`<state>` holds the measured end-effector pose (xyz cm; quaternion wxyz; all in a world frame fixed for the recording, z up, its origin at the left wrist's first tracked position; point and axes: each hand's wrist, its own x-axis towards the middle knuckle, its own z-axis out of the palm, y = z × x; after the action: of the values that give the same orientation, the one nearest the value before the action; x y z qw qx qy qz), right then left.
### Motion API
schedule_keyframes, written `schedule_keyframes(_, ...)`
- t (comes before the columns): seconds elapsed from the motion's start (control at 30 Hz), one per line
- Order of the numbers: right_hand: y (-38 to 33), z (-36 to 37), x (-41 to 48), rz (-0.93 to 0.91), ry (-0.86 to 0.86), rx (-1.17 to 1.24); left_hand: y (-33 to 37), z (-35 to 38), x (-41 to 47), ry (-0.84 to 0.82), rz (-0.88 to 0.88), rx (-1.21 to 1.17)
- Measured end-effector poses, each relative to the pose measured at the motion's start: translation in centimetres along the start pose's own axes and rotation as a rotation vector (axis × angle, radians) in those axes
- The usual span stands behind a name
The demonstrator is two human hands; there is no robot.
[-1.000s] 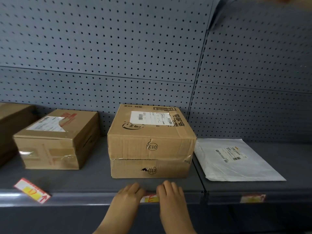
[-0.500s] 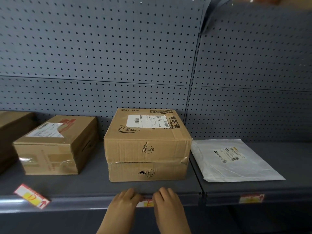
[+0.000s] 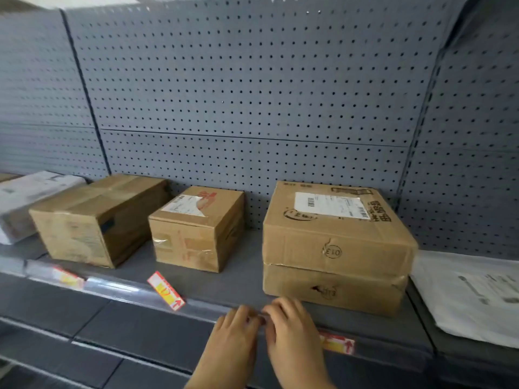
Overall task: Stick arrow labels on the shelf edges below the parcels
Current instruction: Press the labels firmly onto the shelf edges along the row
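A red-and-yellow arrow label [image 3: 337, 343] is stuck on the grey shelf edge [image 3: 134, 294] below the large stacked cardboard parcel [image 3: 334, 242]. My left hand [image 3: 234, 336] and my right hand [image 3: 292, 329] rest side by side on the edge just left of that label, fingertips touching the strip; nothing shows in either. A loose arrow label [image 3: 166, 290] lies at an angle on the shelf in front of the small parcel [image 3: 196, 228]. Another label [image 3: 67, 277] sits in the edge strip below the long parcel [image 3: 98, 217].
A white mailer bag [image 3: 474, 296] lies on the shelf at the right, and a wrapped pale parcel [image 3: 25, 197] at the far left. Grey pegboard [image 3: 252, 94] backs the shelf. A lower shelf [image 3: 112, 332] lies beneath.
The view has swung left, bringing the long parcel and the left label into sight. Both hands slid left along the shelf edge, uncovering the stuck label under the large parcel.
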<state>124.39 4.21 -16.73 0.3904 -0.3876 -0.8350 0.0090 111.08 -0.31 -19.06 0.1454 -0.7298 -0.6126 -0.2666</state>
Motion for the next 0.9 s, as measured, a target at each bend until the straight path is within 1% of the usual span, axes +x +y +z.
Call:
schedule_keyframes(0.13, -4.2, 4.1, 2.1, -0.001, 0.030, 0.106, -6.8, -4.5, -1.2, -0.003, -0.064, 0.036)
schedule_keyframes(0.23, -6.5, 7.7, 3.5, 0.015, 0.053, 0.096, -12.4, -6.6, -1.8, -0.041, -0.082, -0.014)
schedule_keyframes(0.3, -8.3, 10.0, 4.3, 0.050, 0.079, 0.085, -15.9, -7.3, -1.7, -0.074, -0.042, -0.052)
schedule_keyframes(0.37, -9.7, 12.8, 4.4, 0.080, 0.157, 0.051, -19.1, -7.8, -1.3, -0.095, 0.021, -0.055)
schedule_keyframes(0.43, -10.6, 15.4, 4.5, 0.086, 0.231, -0.016, -21.6, -8.3, -0.5, -0.085, 0.095, -0.074)
schedule_keyframes(0.5, -11.2, 17.6, 4.2, 0.148, 0.262, -0.118, -23.3, -8.5, 0.4, -0.070, 0.179, -0.109)
schedule_keyframes(0.57, -12.4, 17.4, 4.6, 0.246, 0.192, -0.153, -24.2, -8.4, 1.1, -0.080, 0.237, -0.101)
schedule_keyframes(0.63, -13.9, 16.8, 5.0, 0.292, 0.106, -0.200, -24.5, -8.1, 1.5, -0.093, 0.295, -0.058)
schedule_keyframes(0.7, -14.4, 16.6, 5.0, 0.378, 0.033, -0.166, -24.7, -7.4, 1.6, -0.103, 0.338, -0.079)
schedule_keyframes(0.77, -14.5, 16.5, 5.1, 0.388, 0.032, -0.179, -24.8, -7.1, 1.5, -0.115, 0.332, -0.133)
schedule_keyframes(0.9, -14.7, 15.9, 4.9, 0.387, 0.004, -0.166, -25.3, -7.6, 0.6, -0.121, 0.263, -0.231)
